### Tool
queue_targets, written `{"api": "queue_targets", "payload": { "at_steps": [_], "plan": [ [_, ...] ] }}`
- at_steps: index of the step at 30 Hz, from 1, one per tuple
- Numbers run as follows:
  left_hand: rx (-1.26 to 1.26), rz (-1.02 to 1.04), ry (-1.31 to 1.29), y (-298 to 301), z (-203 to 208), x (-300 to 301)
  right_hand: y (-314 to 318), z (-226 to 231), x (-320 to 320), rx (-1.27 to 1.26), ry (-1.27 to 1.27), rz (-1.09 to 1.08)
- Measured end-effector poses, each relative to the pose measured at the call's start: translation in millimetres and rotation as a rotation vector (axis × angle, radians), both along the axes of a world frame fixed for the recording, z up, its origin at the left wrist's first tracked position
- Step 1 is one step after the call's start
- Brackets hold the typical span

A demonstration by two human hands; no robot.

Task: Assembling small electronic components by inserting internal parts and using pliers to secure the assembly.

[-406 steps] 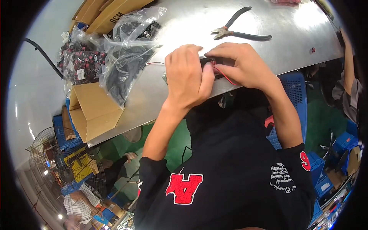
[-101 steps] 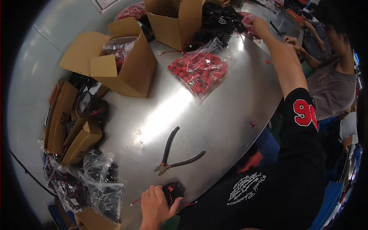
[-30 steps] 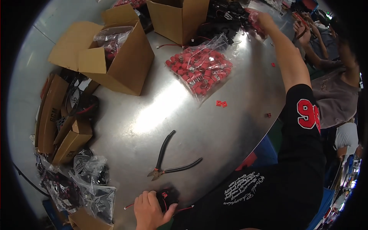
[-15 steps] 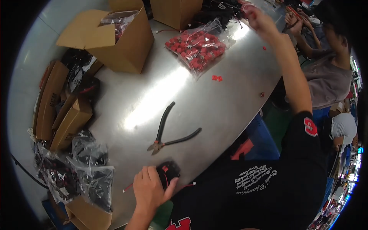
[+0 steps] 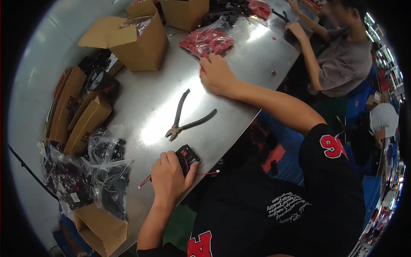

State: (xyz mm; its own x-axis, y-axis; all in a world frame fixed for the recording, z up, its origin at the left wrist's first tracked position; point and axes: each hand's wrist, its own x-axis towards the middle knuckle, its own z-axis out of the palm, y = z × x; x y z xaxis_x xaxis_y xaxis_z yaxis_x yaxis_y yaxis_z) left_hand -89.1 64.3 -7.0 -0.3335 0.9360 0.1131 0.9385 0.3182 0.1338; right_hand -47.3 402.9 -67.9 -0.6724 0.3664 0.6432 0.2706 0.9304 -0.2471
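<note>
Left fingers [image 5: 164, 159] clasp a black casing [image 5: 192, 154]; right fingers [image 5: 207, 64] bend down, arm [image 5: 274, 103] outstretched, their grip unclear.

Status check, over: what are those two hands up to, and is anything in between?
Left hand holding black box at table edge. Right hand by bag of red parts, grip unclear. Pliers lying open between.

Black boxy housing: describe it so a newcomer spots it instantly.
On the grey metal table, find the person's left hand at the near edge. Partly covered by it, nearer than the black-handled cutting pliers, sits the black boxy housing. Unlike the pliers, it bears a small red square, with thin red wires showing either side.
</note>
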Motion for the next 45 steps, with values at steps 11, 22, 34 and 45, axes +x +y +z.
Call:
{"api": "queue_targets", "payload": {
  "at_steps": [11, 22, 34, 45],
  "plan": [
    [-0.021, 0.024, -0.124, -0.2, 3.6, -8.0, 182.2, 48.7, 96.1, -0.030, -0.108, -0.650],
    [-0.031, 0.070, -0.120, 1.0, 5.0, -10.3, 81.2, 51.1, 74.3, -0.199, -0.883, -0.090],
    [0.017, 0.057, -0.109, 3.0, 2.7, -9.8, 25.5, 57.5, 185.0, -0.238, -0.014, -0.444],
    [0.020, 0.062, -0.080, 0.6, 0.1, -9.5, 32.2, 88.1, 55.4, -0.443, -0.074, -0.005]
  ]
}}
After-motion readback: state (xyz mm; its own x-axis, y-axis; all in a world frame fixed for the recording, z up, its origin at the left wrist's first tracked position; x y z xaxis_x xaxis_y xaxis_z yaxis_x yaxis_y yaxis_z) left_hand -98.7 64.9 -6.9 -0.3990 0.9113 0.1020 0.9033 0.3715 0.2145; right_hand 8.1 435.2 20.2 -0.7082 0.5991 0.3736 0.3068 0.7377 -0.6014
